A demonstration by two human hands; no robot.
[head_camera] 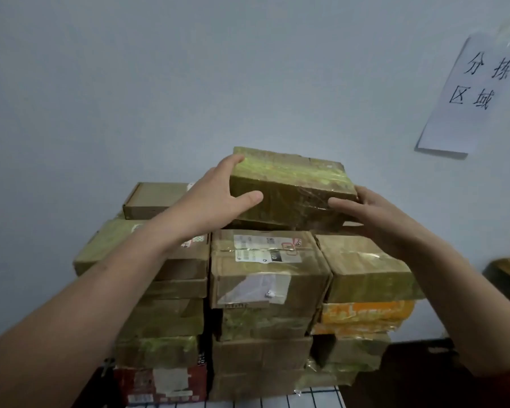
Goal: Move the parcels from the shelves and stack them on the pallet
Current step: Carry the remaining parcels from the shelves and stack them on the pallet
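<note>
While the taped parcel (289, 187) sits at the centre of the frame above the stack (265, 357), I hold it by its two short ends. My left hand (218, 198) wraps the left end, fingers over the top edge and thumb on the front face. My right hand (362, 210) clasps the right end, thumb on the front face, fingers hidden behind the corner. The hands stand apart, one per end, which I judge keeps the load level and leaves the underside free to seat. The parcel is slightly tilted above the labelled box (265, 260) in the top row; whether it bears there with full weight, I cannot tell. The stack stands against the wall (130, 83), which probably serves as a backstop. A paper sign (465, 92) hangs at upper right. A white gridded surface (315, 397) shows at the lower edge; whether it is the pallet, I cannot tell.
</note>
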